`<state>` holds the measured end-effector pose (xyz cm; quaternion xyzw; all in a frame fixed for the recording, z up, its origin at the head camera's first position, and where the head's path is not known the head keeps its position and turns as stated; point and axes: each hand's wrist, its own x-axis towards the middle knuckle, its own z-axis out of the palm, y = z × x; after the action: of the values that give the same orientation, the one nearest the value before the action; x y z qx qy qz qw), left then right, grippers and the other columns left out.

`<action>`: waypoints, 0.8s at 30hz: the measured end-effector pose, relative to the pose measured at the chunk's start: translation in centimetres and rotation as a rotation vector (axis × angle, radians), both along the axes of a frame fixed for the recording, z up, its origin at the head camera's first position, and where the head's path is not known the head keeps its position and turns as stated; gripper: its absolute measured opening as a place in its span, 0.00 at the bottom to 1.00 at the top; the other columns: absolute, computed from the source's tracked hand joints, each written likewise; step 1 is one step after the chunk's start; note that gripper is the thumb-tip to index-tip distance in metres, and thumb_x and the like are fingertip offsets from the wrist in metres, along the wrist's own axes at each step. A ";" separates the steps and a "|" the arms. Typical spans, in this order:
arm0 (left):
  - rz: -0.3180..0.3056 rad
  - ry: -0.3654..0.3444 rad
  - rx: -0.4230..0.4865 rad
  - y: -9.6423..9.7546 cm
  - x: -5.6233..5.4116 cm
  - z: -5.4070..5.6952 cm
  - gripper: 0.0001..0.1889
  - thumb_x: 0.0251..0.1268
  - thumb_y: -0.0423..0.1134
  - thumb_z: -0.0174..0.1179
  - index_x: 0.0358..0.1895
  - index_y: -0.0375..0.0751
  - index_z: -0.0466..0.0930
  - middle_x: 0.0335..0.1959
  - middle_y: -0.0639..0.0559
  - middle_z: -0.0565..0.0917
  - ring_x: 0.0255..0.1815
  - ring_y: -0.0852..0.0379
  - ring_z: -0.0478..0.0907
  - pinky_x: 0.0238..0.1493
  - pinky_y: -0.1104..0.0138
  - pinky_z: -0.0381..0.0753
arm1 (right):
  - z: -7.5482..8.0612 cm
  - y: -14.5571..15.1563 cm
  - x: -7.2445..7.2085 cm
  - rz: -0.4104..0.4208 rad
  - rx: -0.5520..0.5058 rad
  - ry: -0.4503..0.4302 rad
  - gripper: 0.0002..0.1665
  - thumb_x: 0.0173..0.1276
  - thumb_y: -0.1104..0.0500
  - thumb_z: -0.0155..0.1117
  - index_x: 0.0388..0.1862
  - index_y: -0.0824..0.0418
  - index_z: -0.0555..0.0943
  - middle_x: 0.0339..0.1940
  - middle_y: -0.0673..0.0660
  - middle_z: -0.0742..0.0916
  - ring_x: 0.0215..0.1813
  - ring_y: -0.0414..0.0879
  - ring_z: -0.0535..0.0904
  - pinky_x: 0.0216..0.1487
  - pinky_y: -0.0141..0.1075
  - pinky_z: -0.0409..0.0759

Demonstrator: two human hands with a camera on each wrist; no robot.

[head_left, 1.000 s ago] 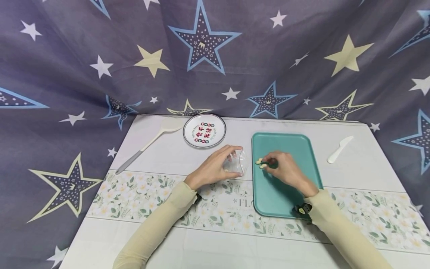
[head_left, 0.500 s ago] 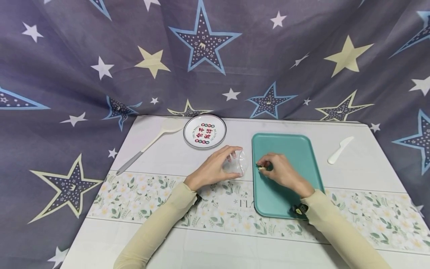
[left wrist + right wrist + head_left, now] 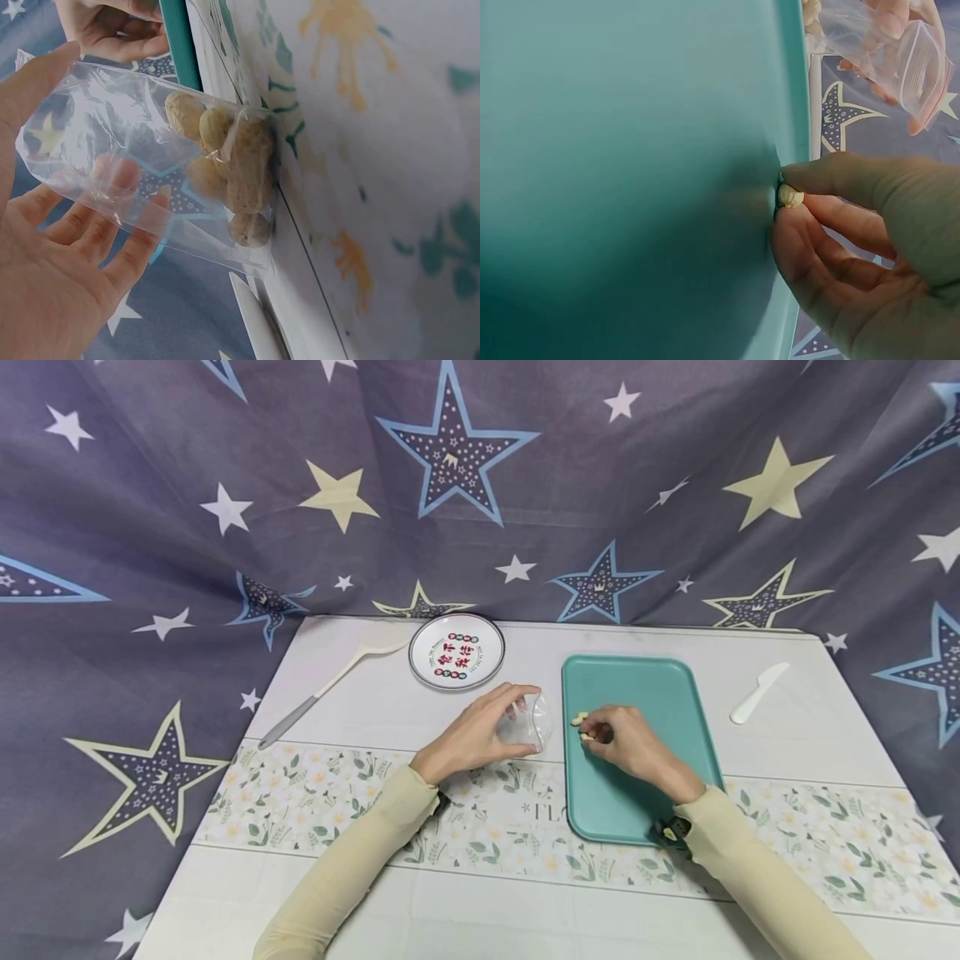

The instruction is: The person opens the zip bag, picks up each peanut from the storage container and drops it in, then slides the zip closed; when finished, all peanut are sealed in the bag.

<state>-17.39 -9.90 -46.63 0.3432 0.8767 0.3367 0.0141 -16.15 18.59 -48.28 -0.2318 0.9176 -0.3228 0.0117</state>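
My left hand [image 3: 468,733] holds a clear zip bag [image 3: 542,724] upright by its mouth, thumb on one side and fingers on the other, keeping the mouth spread. Several unshelled peanuts [image 3: 246,161] lie in the bottom of the bag in the left wrist view. Over the left part of a teal tray [image 3: 637,677], my right hand [image 3: 636,745] has thumb and fingertips around a pale peanut [image 3: 790,196], low near the tray surface. Another peanut [image 3: 580,718] lies by the tray's left rim, just beyond the fingertips.
A round plate [image 3: 487,664] with red lettering sits at the back, beside a cream ladle-like utensil [image 3: 341,681] with a grey handle. To the tray's right is a white plastic knife [image 3: 757,695]. A star-patterned curtain [image 3: 480,560] hangs behind the table.
My right hand has lowered slightly and drawn back, its fingers closing around one peanut while the other now shows uncovered beside them. The left hand keeps the bag in place.
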 end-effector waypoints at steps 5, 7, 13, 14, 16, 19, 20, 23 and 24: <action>-0.002 -0.001 0.004 0.1 0.0 0.1 0.45 0.57 0.53 0.79 0.77 0.51 0.67 0.67 0.51 0.79 0.58 0.54 0.80 0.62 0.59 0.83 | 0.1 0.2 0.1 -0.006 -0.001 -0.002 0.05 0.62 0.70 0.75 0.36 0.64 0.89 0.34 0.58 0.91 0.33 0.42 0.86 0.37 0.36 0.87; -0.003 -0.003 0.007 0.2 0.0 0.1 0.45 0.57 0.53 0.79 0.77 0.49 0.67 0.67 0.51 0.79 0.58 0.54 0.81 0.62 0.59 0.83 | 0.1 0.2 0.1 -0.006 -0.006 0.001 0.05 0.61 0.70 0.74 0.36 0.64 0.89 0.34 0.58 0.91 0.32 0.42 0.86 0.36 0.36 0.87; -0.010 -0.001 0.010 0.2 0.0 0.1 0.45 0.56 0.52 0.79 0.77 0.50 0.67 0.66 0.50 0.79 0.57 0.53 0.81 0.60 0.59 0.84 | 0.0 0.3 0.2 -0.038 -0.048 -0.009 0.06 0.61 0.70 0.74 0.38 0.65 0.90 0.35 0.59 0.91 0.32 0.42 0.86 0.34 0.31 0.85; -0.011 0.000 0.010 0.2 0.0 0.1 0.45 0.57 0.52 0.79 0.77 0.50 0.67 0.66 0.50 0.79 0.57 0.52 0.81 0.60 0.59 0.84 | 0.0 0.3 0.2 -0.046 -0.056 -0.015 0.07 0.62 0.70 0.75 0.39 0.65 0.90 0.35 0.59 0.91 0.32 0.41 0.86 0.34 0.30 0.84; -0.014 0.000 0.014 0.2 0.0 0.1 0.45 0.57 0.52 0.79 0.77 0.50 0.67 0.66 0.50 0.79 0.57 0.52 0.81 0.60 0.59 0.84 | 0.1 0.3 0.2 -0.056 -0.064 -0.022 0.07 0.61 0.70 0.75 0.39 0.65 0.90 0.35 0.59 0.91 0.32 0.41 0.85 0.33 0.28 0.84; -0.016 -0.001 0.017 0.2 -0.1 0.1 0.45 0.57 0.53 0.79 0.76 0.49 0.67 0.66 0.49 0.80 0.57 0.51 0.81 0.60 0.59 0.84 | 0.3 0.2 0.3 -0.069 -0.069 -0.025 0.07 0.61 0.69 0.75 0.39 0.65 0.90 0.35 0.58 0.91 0.32 0.40 0.85 0.34 0.28 0.84; -0.017 -0.001 0.018 0.2 -0.1 0.1 0.45 0.56 0.52 0.79 0.76 0.48 0.67 0.66 0.49 0.80 0.57 0.50 0.82 0.60 0.59 0.84 | 0.4 0.2 0.3 -0.072 -0.072 -0.023 0.08 0.61 0.69 0.75 0.39 0.65 0.90 0.34 0.58 0.91 0.32 0.40 0.84 0.34 0.28 0.84; -0.019 -0.005 0.018 0.2 -0.1 0.1 0.46 0.56 0.53 0.79 0.77 0.48 0.67 0.66 0.48 0.80 0.58 0.50 0.82 0.60 0.58 0.84 | 0.7 0.0 0.5 -0.076 -0.089 -0.018 0.08 0.61 0.69 0.75 0.40 0.65 0.89 0.34 0.58 0.91 0.32 0.41 0.85 0.35 0.29 0.85; -0.018 -0.007 0.016 0.2 -0.1 0.0 0.46 0.56 0.53 0.79 0.77 0.48 0.67 0.66 0.48 0.80 0.58 0.50 0.81 0.61 0.58 0.84 | 0.8 0.0 0.6 -0.077 -0.097 -0.014 0.08 0.61 0.69 0.75 0.40 0.65 0.89 0.33 0.58 0.91 0.32 0.41 0.85 0.35 0.29 0.85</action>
<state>-17.47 -9.67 -46.58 0.3501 0.8708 0.3446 0.0174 -15.56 18.57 -47.45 -0.1945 0.9089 -0.3687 -0.0056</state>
